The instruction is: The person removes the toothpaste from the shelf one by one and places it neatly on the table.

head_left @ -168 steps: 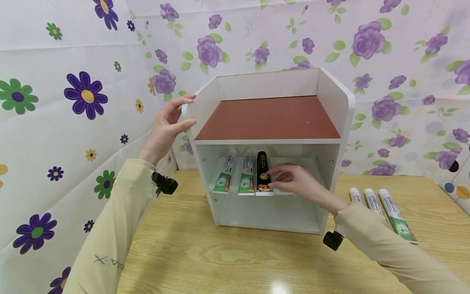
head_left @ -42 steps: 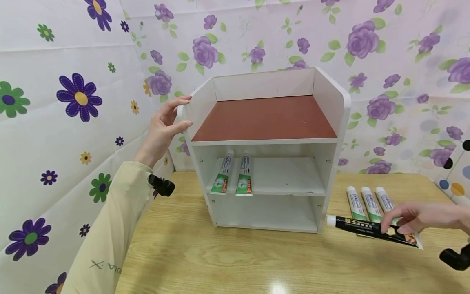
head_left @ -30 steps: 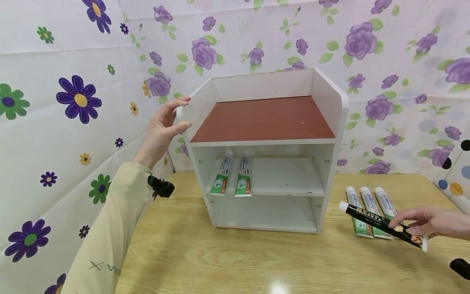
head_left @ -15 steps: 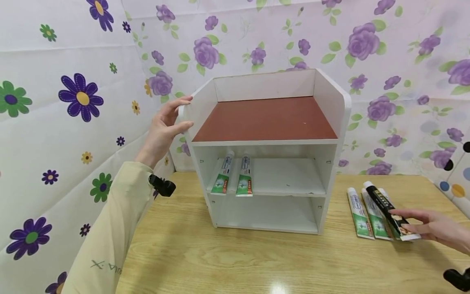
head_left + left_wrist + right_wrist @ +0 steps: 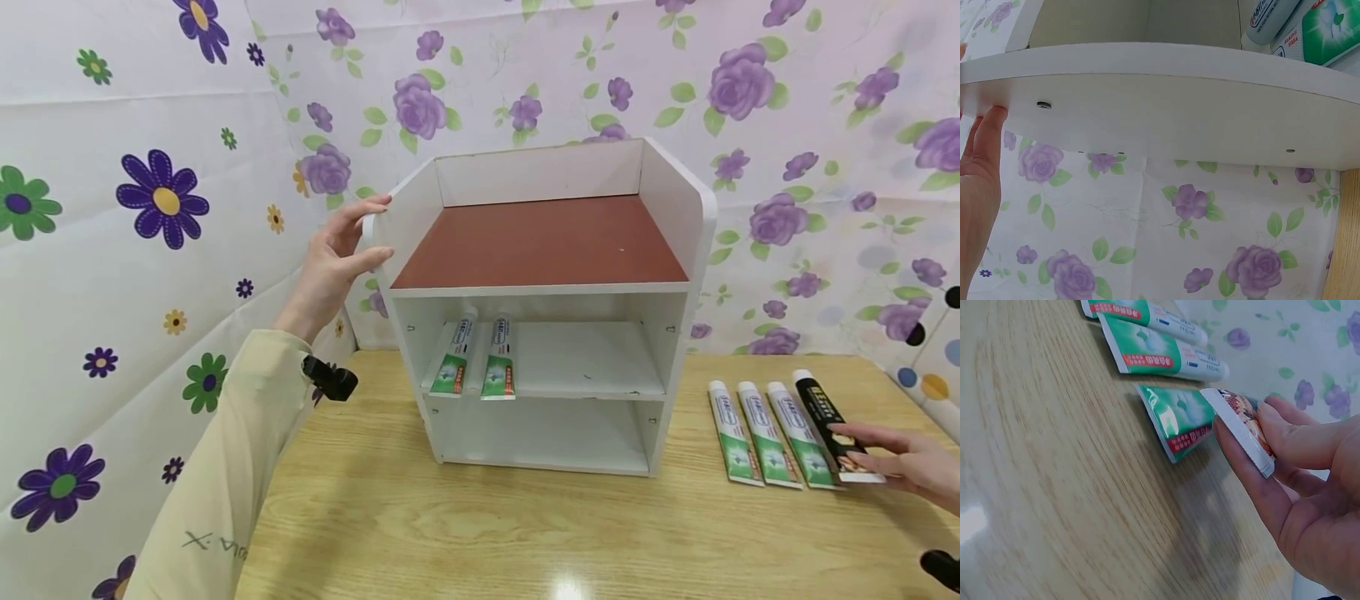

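Observation:
My left hand [image 5: 326,271] grips the upper left side panel of a small white shelf unit [image 5: 547,289] with a brown top. In the left wrist view, fingers [image 5: 988,140] of that hand press on the panel's outer face. At the far right, my right hand [image 5: 911,462] pinches a black toothpaste tube [image 5: 825,417] near its flat crimped end. The right wrist view shows this end [image 5: 1244,428] between thumb and fingers, slightly above the table. Beside it on the table lies a row of three green-and-white toothpaste tubes [image 5: 802,437].
Two more green-and-white toothpaste tubes [image 5: 453,362] lie side by side on the left of the unit's middle shelf [image 5: 585,358]. The unit stands on a wooden table [image 5: 450,533]. Behind it hangs a floral cloth [image 5: 540,75].
The black toothpaste tube has left the middle shelf in my right hand, passed over the green-and-white tubes and now is at the right end of their row. My left hand stays put.

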### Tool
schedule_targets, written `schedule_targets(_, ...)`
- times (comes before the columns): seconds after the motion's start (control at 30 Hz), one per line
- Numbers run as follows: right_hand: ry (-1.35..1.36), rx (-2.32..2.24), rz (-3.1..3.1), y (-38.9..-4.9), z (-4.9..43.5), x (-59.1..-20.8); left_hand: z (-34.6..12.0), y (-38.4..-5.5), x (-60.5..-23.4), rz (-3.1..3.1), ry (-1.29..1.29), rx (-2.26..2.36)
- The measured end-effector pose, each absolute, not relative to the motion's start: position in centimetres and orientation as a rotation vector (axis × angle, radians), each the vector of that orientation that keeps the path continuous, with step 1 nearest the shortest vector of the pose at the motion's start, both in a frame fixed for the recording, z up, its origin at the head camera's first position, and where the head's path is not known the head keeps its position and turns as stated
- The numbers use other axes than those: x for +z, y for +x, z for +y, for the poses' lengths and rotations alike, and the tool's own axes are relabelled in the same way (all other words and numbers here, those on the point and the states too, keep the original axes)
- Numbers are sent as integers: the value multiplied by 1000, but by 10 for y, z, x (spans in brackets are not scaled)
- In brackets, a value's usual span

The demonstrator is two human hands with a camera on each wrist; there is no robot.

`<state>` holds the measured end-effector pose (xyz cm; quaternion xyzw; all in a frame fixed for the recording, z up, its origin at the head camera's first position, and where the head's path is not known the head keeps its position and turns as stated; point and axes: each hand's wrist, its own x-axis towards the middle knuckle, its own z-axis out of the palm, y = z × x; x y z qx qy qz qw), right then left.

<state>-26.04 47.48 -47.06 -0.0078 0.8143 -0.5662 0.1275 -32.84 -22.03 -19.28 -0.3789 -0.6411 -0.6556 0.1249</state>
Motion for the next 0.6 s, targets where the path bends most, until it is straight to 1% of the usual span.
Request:
schedule_targets(0.3, 24, -1540, 2404, -264, 482, -471, -221, -332, -194, -1863, -1105, -1902)
schedule_targets(0.6, -2, -1479, 2499, -268, 484, -475, -221, -331, -195, -1859, -1109, -1910)
